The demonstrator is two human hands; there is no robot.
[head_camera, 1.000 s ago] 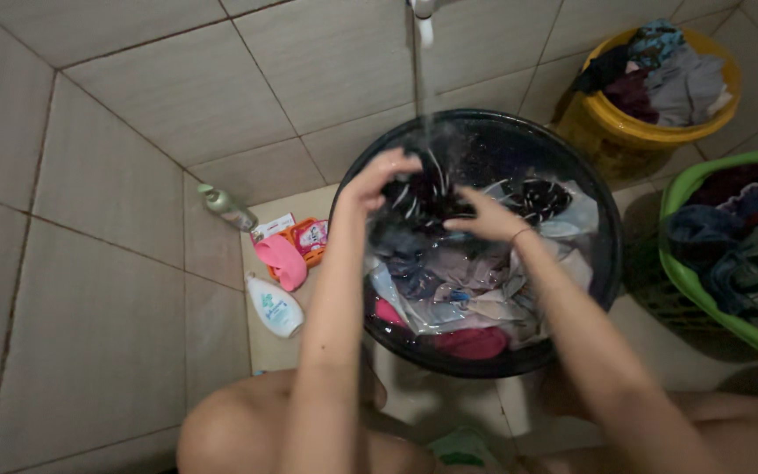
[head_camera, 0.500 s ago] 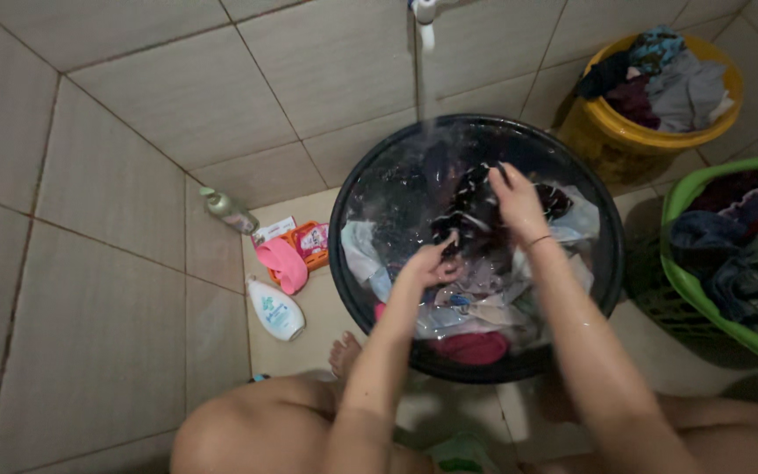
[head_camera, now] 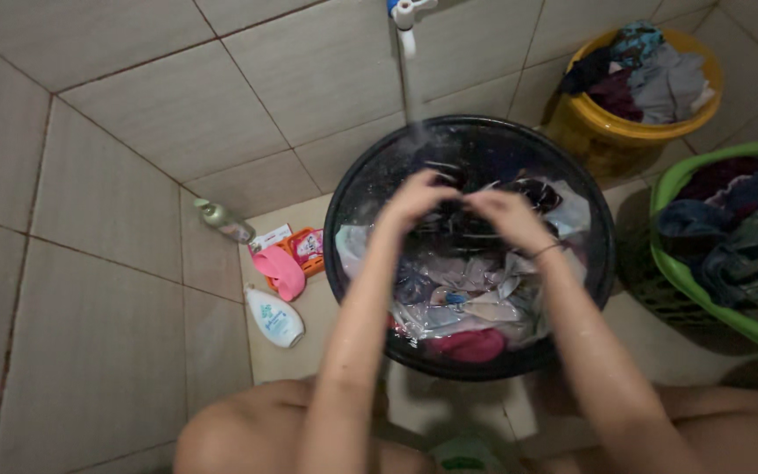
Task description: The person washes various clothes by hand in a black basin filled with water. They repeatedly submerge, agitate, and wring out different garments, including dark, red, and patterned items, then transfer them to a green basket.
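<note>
Since half a second ago both hands have come together over the middle of the basin; before, the left was low near the front rim and the right further back. Now the left hand (head_camera: 414, 200) and right hand (head_camera: 506, 215) meet, fingers curled, gripping one dark garment (head_camera: 462, 230) between them — it sits just above the pile, blurred, so the kind of cloth cannot be told.

Nearest: bare knees at the bottom edge, forearms reaching up from them. A thin band circles the right wrist.

Black basin (head_camera: 344, 263) on the floor, round, filled with wet laundry (head_camera: 475, 307) — pale pieces in the middle, a pink-red piece at the near rim. Water falls into the far side from a tap (head_camera: 405, 13) on the wall.

Left of the basin, on a tile step: white bottle (head_camera: 274, 318) lying flat, pink brush (head_camera: 281, 272) beside an orange packet (head_camera: 309, 247), green-capped bottle (head_camera: 221, 219) lying in the corner.

Right: green basket (head_camera: 673, 263) holding dark clothes. Far right: yellow bucket (head_camera: 607, 132) heaped with clothes
</note>
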